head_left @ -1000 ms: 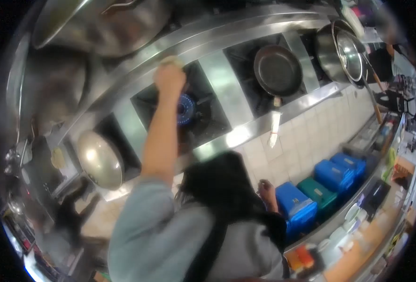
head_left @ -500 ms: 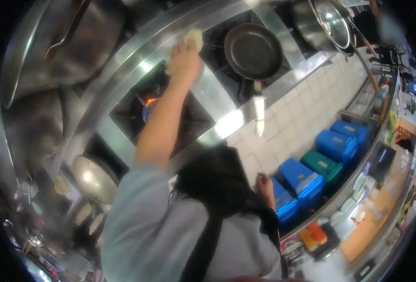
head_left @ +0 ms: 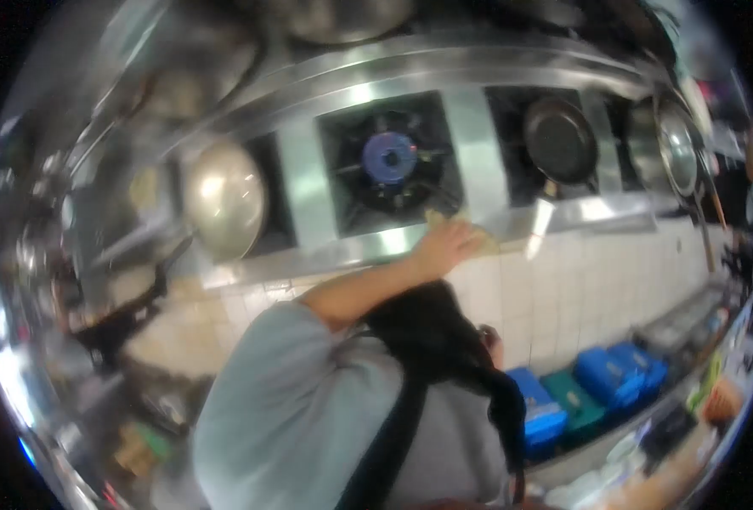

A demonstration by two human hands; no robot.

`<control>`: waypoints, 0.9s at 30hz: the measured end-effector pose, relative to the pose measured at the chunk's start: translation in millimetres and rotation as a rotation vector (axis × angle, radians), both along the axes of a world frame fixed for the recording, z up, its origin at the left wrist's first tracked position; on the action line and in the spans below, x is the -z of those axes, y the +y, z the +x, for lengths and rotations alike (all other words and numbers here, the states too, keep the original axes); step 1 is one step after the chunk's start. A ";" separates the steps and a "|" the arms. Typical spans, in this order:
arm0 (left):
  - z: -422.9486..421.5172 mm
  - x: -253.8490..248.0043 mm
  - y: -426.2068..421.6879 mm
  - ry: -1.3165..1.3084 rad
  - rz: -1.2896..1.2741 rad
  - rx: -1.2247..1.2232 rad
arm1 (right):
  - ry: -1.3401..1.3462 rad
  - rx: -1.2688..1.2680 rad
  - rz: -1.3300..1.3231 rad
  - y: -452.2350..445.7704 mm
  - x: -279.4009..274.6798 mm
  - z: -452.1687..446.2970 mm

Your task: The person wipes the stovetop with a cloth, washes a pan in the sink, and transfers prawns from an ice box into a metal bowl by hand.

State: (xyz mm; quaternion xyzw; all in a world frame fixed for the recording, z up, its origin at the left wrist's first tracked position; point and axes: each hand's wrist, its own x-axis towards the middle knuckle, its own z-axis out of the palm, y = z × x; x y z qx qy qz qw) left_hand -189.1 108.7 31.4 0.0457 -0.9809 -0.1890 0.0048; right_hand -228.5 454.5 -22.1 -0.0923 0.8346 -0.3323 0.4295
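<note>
My left hand [head_left: 449, 246] presses a pale yellow cloth [head_left: 485, 245] on the steel front edge of the stove [head_left: 393, 241]. Cloth shows on both sides of my fingers. Just beyond it is a burner [head_left: 389, 159] with a bluish centre. A dark frying pan [head_left: 558, 143] rests on the burner to the right, its light-wrapped handle [head_left: 540, 223] reaching past the edge. Low beside my black apron, my right hand [head_left: 493, 347] is small, blurred and partly hidden, so its fingers cannot be made out.
On the left a pale, round-bottomed pan [head_left: 226, 201] is tilted over the stove. Steel pots [head_left: 678, 144] with long handles stand far right. Blue bins [head_left: 608, 376] and a green bin [head_left: 572, 401] line the tiled floor [head_left: 512, 297] at lower right.
My left hand has brought the cloth from the back of the stove to its front edge. The view has turned, and the orange flame seen before no longer shows.
</note>
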 end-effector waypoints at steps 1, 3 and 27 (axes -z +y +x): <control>23.0 -7.0 -2.2 -0.003 -0.048 0.030 | -0.029 0.015 -0.024 -0.8 -3.2 -5.7; 74.3 -17.0 -8.6 -0.022 -0.021 -0.075 | -0.068 -0.021 -0.077 4.1 -2.0 -8.2; 413.3 -0.6 -55.8 -0.061 -0.015 -0.882 | 0.117 -0.518 -0.012 54.2 121.7 53.2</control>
